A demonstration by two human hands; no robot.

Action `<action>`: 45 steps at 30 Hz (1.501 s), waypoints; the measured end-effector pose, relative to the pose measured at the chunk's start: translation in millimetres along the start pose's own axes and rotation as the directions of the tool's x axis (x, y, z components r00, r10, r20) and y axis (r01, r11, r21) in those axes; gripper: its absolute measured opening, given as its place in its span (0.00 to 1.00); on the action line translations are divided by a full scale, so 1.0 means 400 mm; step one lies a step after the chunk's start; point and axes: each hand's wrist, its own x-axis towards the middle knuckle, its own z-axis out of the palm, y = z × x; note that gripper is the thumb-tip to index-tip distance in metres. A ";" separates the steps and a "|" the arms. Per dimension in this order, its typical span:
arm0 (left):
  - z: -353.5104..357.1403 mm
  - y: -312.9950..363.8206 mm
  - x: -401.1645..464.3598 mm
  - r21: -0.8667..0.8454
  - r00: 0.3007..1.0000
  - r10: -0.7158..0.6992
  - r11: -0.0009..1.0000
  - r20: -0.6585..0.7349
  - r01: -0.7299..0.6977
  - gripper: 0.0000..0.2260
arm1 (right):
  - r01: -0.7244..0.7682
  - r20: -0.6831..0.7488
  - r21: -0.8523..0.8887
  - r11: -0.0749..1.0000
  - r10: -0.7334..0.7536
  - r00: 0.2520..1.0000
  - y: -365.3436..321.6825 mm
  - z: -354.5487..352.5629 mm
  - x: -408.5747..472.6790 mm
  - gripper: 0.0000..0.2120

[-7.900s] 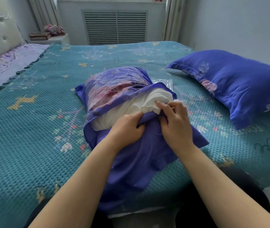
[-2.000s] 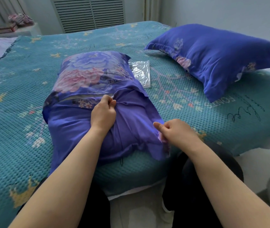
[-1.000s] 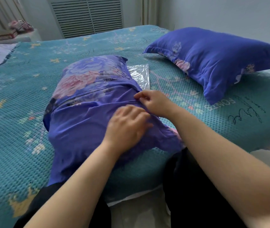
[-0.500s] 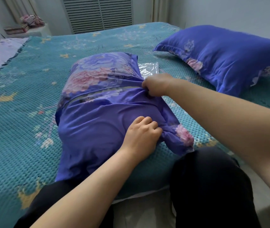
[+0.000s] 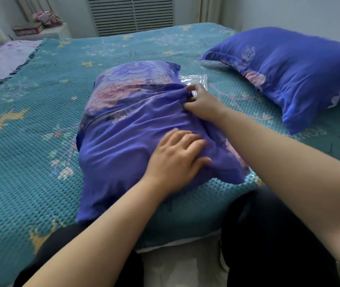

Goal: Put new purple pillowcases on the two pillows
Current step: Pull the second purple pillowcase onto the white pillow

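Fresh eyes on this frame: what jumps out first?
The purple floral-print pillow lying mid-bed on the teal knitted bedspread, with the left hand flat on it and the right hand pinching its far edge. A second purple pillow lies at the right.

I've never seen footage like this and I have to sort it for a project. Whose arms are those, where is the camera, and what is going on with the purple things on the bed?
There is no machine here. The camera sits on a person's head and looks forward and down, so the two bare arms are that person's own. They stand at a bed with a teal blanket. The near pillow lies in front of them, inside a purple flowered pillowcase. The left hand lies flat on it with straight fingers. The right hand pinches a fold of the cloth at the pillow's right side. A second pillow, already covered, lies further right. A clear plastic bag peeks out behind the near pillow.
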 end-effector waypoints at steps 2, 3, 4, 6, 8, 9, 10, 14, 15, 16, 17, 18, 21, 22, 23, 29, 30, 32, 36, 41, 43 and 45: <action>-0.030 -0.049 -0.005 0.086 0.985 -0.172 0.981 -0.016 0.172 0.19 | -0.070 -0.102 -0.201 0.977 0.050 0.994 0.012 0.000 -0.046 0.33; -0.050 -0.073 -0.006 0.133 0.952 -0.305 0.944 0.007 0.301 0.21 | -0.154 -0.067 -0.270 0.950 0.141 0.988 0.024 0.002 -0.070 0.43; -0.063 -0.107 -0.013 0.178 0.882 -0.467 0.875 0.059 0.451 0.25 | -0.227 0.033 -0.279 0.933 0.246 0.969 0.040 0.005 -0.094 0.52; -0.089 -0.180 -0.036 0.228 0.637 -0.745 0.667 0.196 0.710 0.35 | -0.285 0.260 -0.182 0.941 0.325 0.909 0.066 -0.003 -0.136 0.65; -0.121 -0.266 -0.072 0.202 0.401 -0.860 0.474 0.316 0.857 0.43 | -0.249 0.376 -0.130 0.960 0.280 0.883 0.070 -0.023 -0.165 0.68; -0.136 -0.304 -0.090 0.167 0.312 -0.880 0.390 0.359 0.906 0.44 | -0.221 0.395 -0.121 0.968 0.251 0.884 0.068 -0.030 -0.175 0.66; -0.149 -0.333 -0.104 0.139 0.240 -0.887 0.316 0.395 0.938 0.44 | -0.192 0.396 -0.107 0.976 0.218 0.892 0.066 -0.032 -0.183 0.63; -0.167 -0.339 -0.105 -0.013 0.370 -0.864 0.389 0.342 0.921 0.35 | -0.003 0.079 0.097 0.995 -0.005 0.997 0.049 -0.026 -0.186 0.42; -0.169 -0.318 -0.096 -0.159 0.453 -0.840 0.424 0.300 0.891 0.32 | 0.038 -0.080 0.128 0.991 -0.028 0.996 0.046 -0.041 -0.178 0.37; -0.170 -0.290 -0.091 -0.332 0.503 -0.809 0.406 0.303 0.852 0.31 | 0.052 -0.225 0.083 0.995 -0.032 0.974 0.046 -0.061 -0.165 0.33; -0.168 -0.259 -0.090 -0.476 0.538 -0.770 0.352 0.343 0.806 0.31 | 0.007 -0.335 -0.047 0.999 -0.022 0.942 0.047 -0.081 -0.153 0.31; -0.157 -0.231 -0.096 -0.562 0.568 -0.727 0.303 0.386 0.770 0.33 | -0.081 -0.406 -0.220 0.972 -0.016 0.914 0.054 -0.095 -0.145 0.29; -0.095 -0.181 -0.127 -0.357 0.592 -0.714 0.478 0.375 0.802 0.33 | -0.051 -0.463 -0.485 0.873 -0.207 0.862 0.046 -0.074 -0.166 0.22; -0.081 -0.172 -0.136 -0.216 0.593 -0.737 0.552 0.324 0.805 0.29 | 0.097 -0.425 -0.488 0.868 -0.333 0.842 0.026 -0.045 -0.189 0.18; -0.073 -0.166 -0.144 -0.113 0.593 -0.751 0.588 0.290 0.801 0.25 | 0.254 -0.354 -0.467 0.847 -0.442 0.824 0.008 -0.009 -0.218 0.15; -0.044 -0.131 -0.183 -0.097 0.731 -0.645 0.732 0.223 0.675 0.20 | 0.463 0.094 -0.684 0.564 -0.561 0.823 0.020 0.183 -0.354 0.27; -0.037 -0.130 -0.187 -0.034 0.762 -0.625 0.769 0.171 0.638 0.18 | 0.427 0.109 -0.733 0.529 -0.529 0.841 0.025 0.193 -0.356 0.28; -0.025 -0.129 -0.190 0.104 0.836 -0.546 0.835 0.050 0.540 0.11 | 0.348 0.083 -0.812 0.468 -0.498 0.863 0.020 0.197 -0.352 0.23; -0.016 -0.121 -0.176 -0.005 0.860 -0.510 0.860 -0.028 0.510 0.08 | 0.301 -0.043 -0.824 0.480 -0.583 0.811 0.004 0.174 -0.346 0.16; -0.053 -0.107 -0.139 -0.345 0.781 -0.603 0.776 -0.160 0.528 0.03 | 0.257 -0.231 -0.743 0.618 -0.598 0.768 -0.023 0.153 -0.329 0.13; -0.057 -0.108 -0.126 -0.376 0.755 -0.643 0.736 -0.129 0.563 0.02 | 0.289 -0.235 -0.696 0.658 -0.589 0.773 -0.031 0.159 -0.322 0.12; -0.051 -0.116 -0.113 -0.389 0.715 -0.696 0.677 -0.062 0.625 0.03 | 0.287 -0.173 -0.614 0.735 -0.480 0.860 -0.044 0.166 -0.315 0.11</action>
